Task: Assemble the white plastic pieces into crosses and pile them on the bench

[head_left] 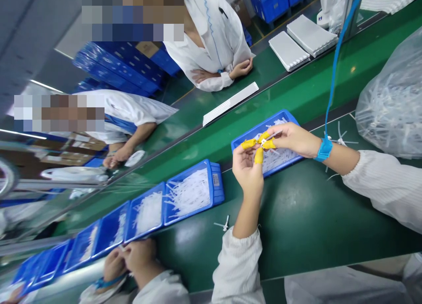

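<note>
Thumb and finger of my left hand [249, 163] and of my right hand [290, 139] meet, closed around a small white plastic part [263, 142]. Yellow finger covers sit on the tips of both hands, hiding much of the part. A blue wrist strap [325, 149] with a cord circles my right wrist. Just behind and below my hands lies a blue bin [242, 137] of thin white plastic strips [280, 156].
More blue bins [216, 187] of white pieces line the bench to the left. Loose white pieces [226, 225] lie nearby. A clear bag [392, 101] of strips stands right. A co-worker's hands [132, 258] work at lower left. Across the green conveyor belt [316, 84] two people stand.
</note>
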The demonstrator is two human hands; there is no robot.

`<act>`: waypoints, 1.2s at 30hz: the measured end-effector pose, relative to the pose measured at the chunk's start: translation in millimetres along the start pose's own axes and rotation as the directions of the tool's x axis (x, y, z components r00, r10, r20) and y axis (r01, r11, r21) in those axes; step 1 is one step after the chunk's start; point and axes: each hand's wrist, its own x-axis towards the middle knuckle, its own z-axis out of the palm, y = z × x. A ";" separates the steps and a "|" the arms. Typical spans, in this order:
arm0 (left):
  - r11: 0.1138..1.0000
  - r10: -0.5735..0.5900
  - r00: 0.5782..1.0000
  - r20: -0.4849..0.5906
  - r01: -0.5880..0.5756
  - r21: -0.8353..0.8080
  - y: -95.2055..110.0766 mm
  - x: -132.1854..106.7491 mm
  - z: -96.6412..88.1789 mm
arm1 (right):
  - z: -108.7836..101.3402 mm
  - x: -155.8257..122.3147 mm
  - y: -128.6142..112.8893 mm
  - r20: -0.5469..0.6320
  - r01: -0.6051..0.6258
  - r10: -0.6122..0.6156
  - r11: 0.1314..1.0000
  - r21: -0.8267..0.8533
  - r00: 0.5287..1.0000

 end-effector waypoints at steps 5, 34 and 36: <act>1.000 -0.001 1.000 0.002 0.001 0.022 0.0 1.1 0.0 | -0.4 0.1 0.9 0.001 -0.004 0.004 1.000 0.009 1.000; 0.998 -0.062 0.997 -0.051 0.060 -0.024 -3.2 0.2 -1.4 | -5.5 1.3 -0.5 0.025 0.100 -0.097 0.944 -0.315 0.995; 0.998 -0.055 0.997 -0.059 0.054 -0.015 -3.3 0.1 -0.8 | -4.9 1.5 0.6 0.025 0.107 -0.104 0.948 -0.301 0.994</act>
